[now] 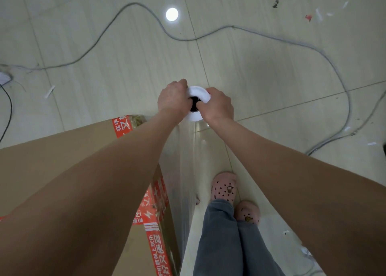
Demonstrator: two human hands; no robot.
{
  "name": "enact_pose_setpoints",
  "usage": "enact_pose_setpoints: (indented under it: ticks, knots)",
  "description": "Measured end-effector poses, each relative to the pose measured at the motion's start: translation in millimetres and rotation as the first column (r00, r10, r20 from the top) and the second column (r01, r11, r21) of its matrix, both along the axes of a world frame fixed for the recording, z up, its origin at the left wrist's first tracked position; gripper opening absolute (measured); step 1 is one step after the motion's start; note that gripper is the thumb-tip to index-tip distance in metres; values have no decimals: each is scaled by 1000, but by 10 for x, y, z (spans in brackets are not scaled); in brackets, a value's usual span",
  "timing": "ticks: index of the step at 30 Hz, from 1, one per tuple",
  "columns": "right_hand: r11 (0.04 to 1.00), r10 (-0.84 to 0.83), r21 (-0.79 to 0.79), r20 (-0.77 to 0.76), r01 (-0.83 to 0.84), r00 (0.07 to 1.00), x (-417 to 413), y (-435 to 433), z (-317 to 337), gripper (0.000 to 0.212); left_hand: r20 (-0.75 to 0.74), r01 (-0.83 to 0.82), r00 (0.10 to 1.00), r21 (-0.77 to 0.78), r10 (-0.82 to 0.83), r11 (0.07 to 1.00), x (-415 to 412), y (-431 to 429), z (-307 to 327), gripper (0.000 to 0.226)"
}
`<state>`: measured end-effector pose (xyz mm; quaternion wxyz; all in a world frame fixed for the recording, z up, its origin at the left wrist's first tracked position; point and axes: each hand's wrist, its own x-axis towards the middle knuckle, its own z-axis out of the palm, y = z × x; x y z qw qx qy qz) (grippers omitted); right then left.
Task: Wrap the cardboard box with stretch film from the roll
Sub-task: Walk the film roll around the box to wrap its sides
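Box left of roll; feet right

Soft, even indoor light, moderately bright with a faint greenish cast. The glossy floor mirrors one overhead lamp as a round white glare spot. Shadows are faint and diffuse. The whole picture is slightly soft; tile seams bow with wide-angle distortion, and the forearms swell hugely toward the lower corners.

- Roll in the grip: milky white plastic film, smooth.
- Film trailing below the grip: clear, glossy plastic.
- Cardboard box beside it: matt brown card, shiny red tape.
- Floor beyond: glossy tile.
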<state>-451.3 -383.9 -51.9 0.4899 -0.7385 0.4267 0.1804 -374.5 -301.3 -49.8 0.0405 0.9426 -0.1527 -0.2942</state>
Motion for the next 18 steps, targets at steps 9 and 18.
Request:
enact_pose_setpoints:
  ticks: [9,18]
  knots:
    - [979,1,202,-156,31,988,319,288,-32,53,-59,-125,989,112,132,986,284,249,66,28]
    - [986,89,151,-131,-69,987,444,239,-78,32,-48,267,964,189,-263,945,407,120,35,29]
